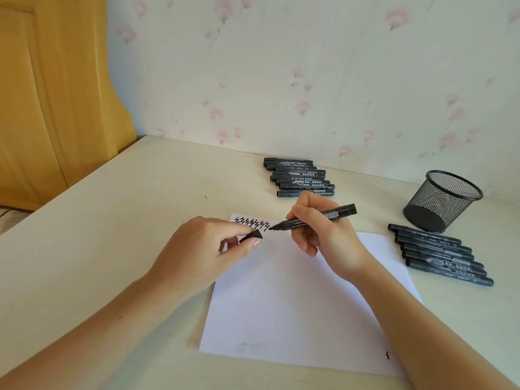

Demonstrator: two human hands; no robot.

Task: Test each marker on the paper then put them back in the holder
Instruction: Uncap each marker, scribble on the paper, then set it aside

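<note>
Right hand (pixel 318 229) gripping uncapped black marker (pixel 315 218), left hand (pixel 213 246) pinching black cap (pixel 252 236) (close together); recapping carelessly risking ink on fingers (pixel 254 243), white paper sheet (pixel 304 299).

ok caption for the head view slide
Right hand tests an uncapped marker on paper; left hand pinches its cap.

15 markers (pixel 312 219), 1 cap (pixel 252 236), 1 paper (pixel 295 305), 1 holder (pixel 441 201)

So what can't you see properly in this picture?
- Head view: print on the marker is too small to read.
- Right hand hides part of the marker's barrel.
- Mesh holder: contents hard to make out through the mesh.
- Left hand hides most of the cap.
</note>
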